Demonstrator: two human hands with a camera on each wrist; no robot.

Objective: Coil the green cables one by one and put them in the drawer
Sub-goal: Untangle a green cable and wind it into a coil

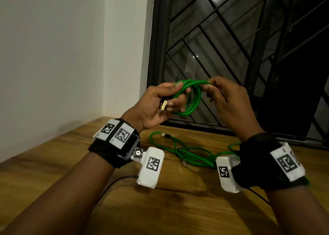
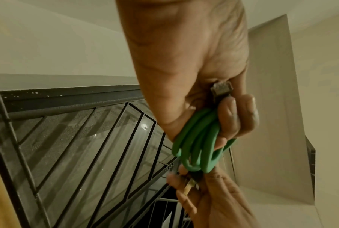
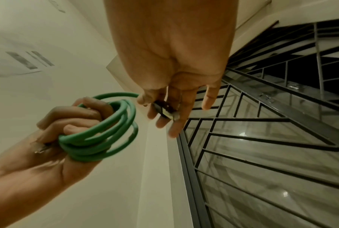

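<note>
A coiled green cable [image 1: 191, 97] hangs in the air above the wooden table [image 1: 53, 154]. My left hand [image 1: 160, 106] grips the coil [image 2: 195, 146] with its fingers through the loops, and one plug [image 1: 164, 105] sticks out by the palm. My right hand [image 1: 226, 99] pinches the cable's other end near its plug [image 3: 164, 110], close to the coil [image 3: 98, 138]. More loose green cable [image 1: 188, 154] lies tangled on the table below the hands. No drawer shows in any view.
A window with a dark metal grille [image 1: 231, 48] stands behind the table, and a white wall [image 1: 62, 56] closes the left side. A thin black wire [image 1: 114, 183] runs across the table from the left wrist camera.
</note>
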